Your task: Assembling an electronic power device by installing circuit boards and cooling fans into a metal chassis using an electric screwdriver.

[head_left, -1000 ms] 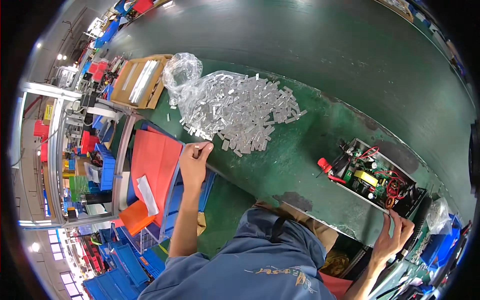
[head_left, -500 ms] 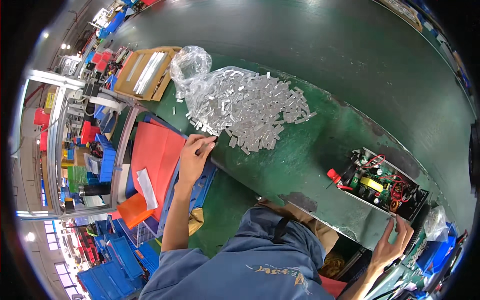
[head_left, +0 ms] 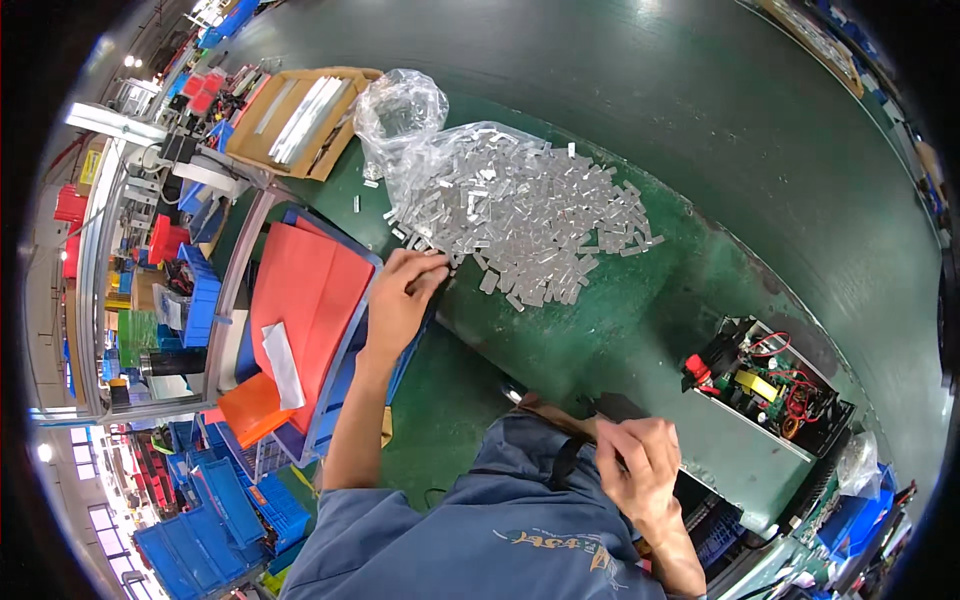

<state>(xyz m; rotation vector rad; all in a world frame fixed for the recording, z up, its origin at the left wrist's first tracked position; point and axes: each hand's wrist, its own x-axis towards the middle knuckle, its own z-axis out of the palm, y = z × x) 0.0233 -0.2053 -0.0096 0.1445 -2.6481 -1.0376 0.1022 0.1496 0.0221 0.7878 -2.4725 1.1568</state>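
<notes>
Your left hand (head_left: 402,300), apparently picking, rests with bent fingers at the near-left edge of the metal pieces (head_left: 535,215) on the counter (head_left: 610,320); your right hand (head_left: 645,465) curls nearer. Neither grip's contents can be told; picking calls for isolating one.

Green table (head_left: 600,340) | small silver metal pieces (head_left: 525,215): beyond my count | brown cardboard box (head_left: 250,150): 1 | open metal-cased circuit unit (head_left: 768,385): 1
</notes>
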